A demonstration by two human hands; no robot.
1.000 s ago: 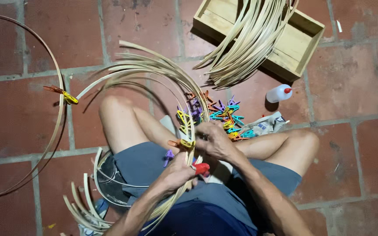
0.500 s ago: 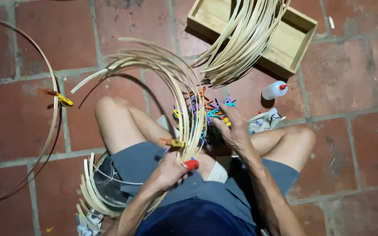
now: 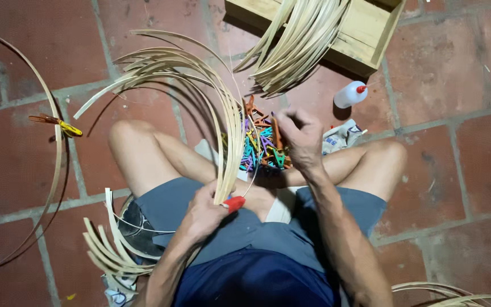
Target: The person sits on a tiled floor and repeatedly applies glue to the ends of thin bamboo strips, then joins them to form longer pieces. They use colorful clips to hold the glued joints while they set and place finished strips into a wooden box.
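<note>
At centre, I see my left grip (image 3: 203, 213) clamped on curved pale bamboo strips (image 3: 228, 131); at one o'clock my right grip (image 3: 298, 136) pinches together over glossy plastic clothespins (image 3: 259, 149).

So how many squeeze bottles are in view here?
1: a white squeeze bottle with a red nozzle lies on the brick floor beside the wooden box. Others may be hidden.

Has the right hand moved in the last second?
Yes. The right hand went from the bamboo strips out over the clothespin pile, toward the glue bottle.
</note>
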